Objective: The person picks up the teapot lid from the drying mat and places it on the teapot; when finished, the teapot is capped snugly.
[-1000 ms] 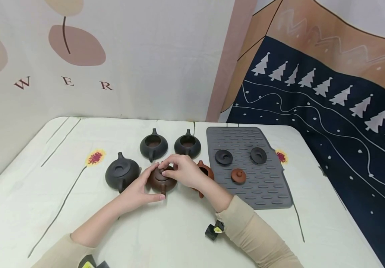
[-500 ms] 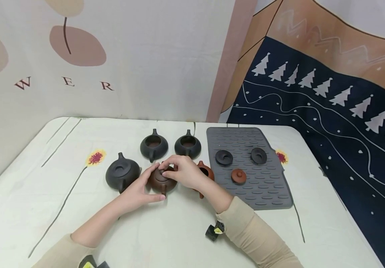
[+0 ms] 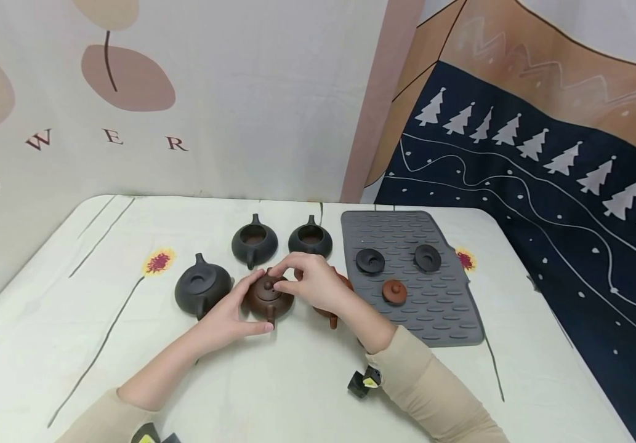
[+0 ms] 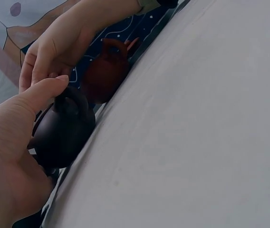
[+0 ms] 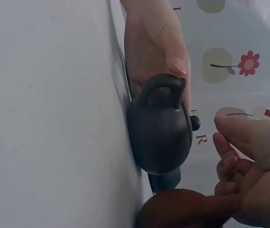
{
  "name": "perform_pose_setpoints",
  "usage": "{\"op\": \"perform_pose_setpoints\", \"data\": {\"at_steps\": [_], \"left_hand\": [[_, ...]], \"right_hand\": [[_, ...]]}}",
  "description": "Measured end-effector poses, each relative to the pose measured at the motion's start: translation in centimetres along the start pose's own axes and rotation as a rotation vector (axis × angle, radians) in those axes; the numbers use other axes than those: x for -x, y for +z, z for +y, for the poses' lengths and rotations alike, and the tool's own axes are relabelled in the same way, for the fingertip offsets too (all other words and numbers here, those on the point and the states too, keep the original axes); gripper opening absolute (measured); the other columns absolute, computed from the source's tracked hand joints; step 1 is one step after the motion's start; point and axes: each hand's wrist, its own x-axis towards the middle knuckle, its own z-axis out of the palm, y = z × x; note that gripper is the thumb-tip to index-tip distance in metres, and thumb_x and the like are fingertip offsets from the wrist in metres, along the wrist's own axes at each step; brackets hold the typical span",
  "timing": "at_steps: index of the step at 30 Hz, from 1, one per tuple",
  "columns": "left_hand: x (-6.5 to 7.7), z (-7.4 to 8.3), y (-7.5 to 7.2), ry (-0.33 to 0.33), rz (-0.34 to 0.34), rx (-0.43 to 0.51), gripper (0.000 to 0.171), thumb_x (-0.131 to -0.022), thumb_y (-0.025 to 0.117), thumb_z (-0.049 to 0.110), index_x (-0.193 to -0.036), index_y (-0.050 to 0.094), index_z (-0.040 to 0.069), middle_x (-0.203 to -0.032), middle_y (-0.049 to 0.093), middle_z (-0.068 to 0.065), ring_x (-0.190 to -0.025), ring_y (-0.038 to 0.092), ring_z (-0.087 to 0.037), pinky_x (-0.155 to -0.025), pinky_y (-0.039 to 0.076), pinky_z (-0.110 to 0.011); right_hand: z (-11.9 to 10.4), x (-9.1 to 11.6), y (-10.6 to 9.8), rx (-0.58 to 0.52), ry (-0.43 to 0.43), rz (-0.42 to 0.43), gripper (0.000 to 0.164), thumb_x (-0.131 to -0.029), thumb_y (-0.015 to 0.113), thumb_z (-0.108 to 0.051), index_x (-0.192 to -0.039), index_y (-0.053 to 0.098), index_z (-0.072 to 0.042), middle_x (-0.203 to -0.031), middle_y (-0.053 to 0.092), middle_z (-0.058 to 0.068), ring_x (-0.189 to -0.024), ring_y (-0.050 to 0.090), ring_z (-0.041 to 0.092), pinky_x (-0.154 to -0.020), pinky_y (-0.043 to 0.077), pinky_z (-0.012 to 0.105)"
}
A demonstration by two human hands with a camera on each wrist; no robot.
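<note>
A dark brown teapot (image 3: 280,305) stands on the table with its knobbed lid (image 3: 267,287) seated on top. My left hand (image 3: 228,321) holds this pot, fingers along its left side and thumb at the loop handle, as the left wrist view shows on the teapot (image 4: 66,135). Over the pot's right side hovers my right hand (image 3: 318,284), thumb and fingers parted. A gap shows between its fingertips and the knob (image 5: 196,123) in the right wrist view. Partly hidden under the right hand is a reddish-brown teapot (image 4: 105,76).
A black teapot (image 3: 209,289) with its lid on stands to the left. Behind are two lidless black teapots, one left (image 3: 262,249) and one right (image 3: 318,247). On the grey mat (image 3: 434,320) lie two black lids (image 3: 370,261) and a reddish-brown lid (image 3: 394,291).
My right hand has let go of the brown teapot's lid knob and drawn slightly to the right, baring the knob. The left hand has stayed in place.
</note>
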Motion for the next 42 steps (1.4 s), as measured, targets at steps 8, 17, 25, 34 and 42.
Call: {"op": "perform_pose_setpoints", "data": {"at_steps": [8,17,25,34,42], "left_hand": [[0.1,1.0,-0.1,0.010,0.039,0.015,0.094,-0.077,0.082,0.031,-0.151,0.026,0.016,-0.153,0.028,-0.010,-0.139,0.025,-0.034,-0.105,0.023,-0.062],[0.3,2.3,-0.3,0.030,0.073,0.061,0.091,-0.076,0.083,0.028,-0.149,0.028,0.032,-0.154,0.026,0.001,-0.141,0.021,-0.026,-0.109,0.020,-0.056],[0.2,3.3,0.0,0.111,0.063,0.100,0.091,-0.077,0.082,0.022,-0.150,0.029,0.025,-0.153,0.027,0.002,-0.141,0.021,-0.022,-0.111,0.019,-0.051],[-0.5,5.3,1.1,0.093,0.054,0.075,0.093,-0.075,0.083,0.032,-0.150,0.028,0.033,-0.156,0.022,0.002,-0.141,0.020,-0.021,-0.108,0.023,-0.054],[-1.1,6.3,2.0,0.107,0.054,0.093,0.093,-0.075,0.084,0.031,-0.149,0.028,0.038,-0.155,0.023,0.004,-0.142,0.018,-0.018,-0.109,0.021,-0.054]], "right_hand": [[-0.1,1.5,-1.7,-0.038,-0.046,0.031,0.016,-0.084,0.074,-0.010,-0.100,0.073,-0.011,-0.094,0.065,-0.003,-0.064,0.043,0.011,-0.056,0.035,0.024],[0.9,3.7,-4.4,-0.084,-0.054,0.101,0.016,-0.085,0.073,-0.008,-0.100,0.074,-0.009,-0.094,0.065,0.001,-0.060,0.044,0.014,-0.051,0.036,0.026],[2.7,5.7,-6.8,-0.068,-0.028,0.180,0.015,-0.083,0.076,-0.009,-0.097,0.074,-0.007,-0.092,0.065,0.005,-0.061,0.042,0.017,-0.053,0.035,0.027],[3.8,8.2,-9.1,-0.027,0.101,0.212,0.019,-0.083,0.076,-0.013,-0.101,0.073,-0.008,-0.099,0.064,-0.001,-0.065,0.044,0.019,-0.053,0.036,0.028],[5.4,10.0,-10.4,0.039,0.170,0.226,0.022,-0.084,0.075,-0.011,-0.105,0.072,-0.006,-0.106,0.065,0.003,-0.065,0.046,0.018,-0.054,0.037,0.028]]}}
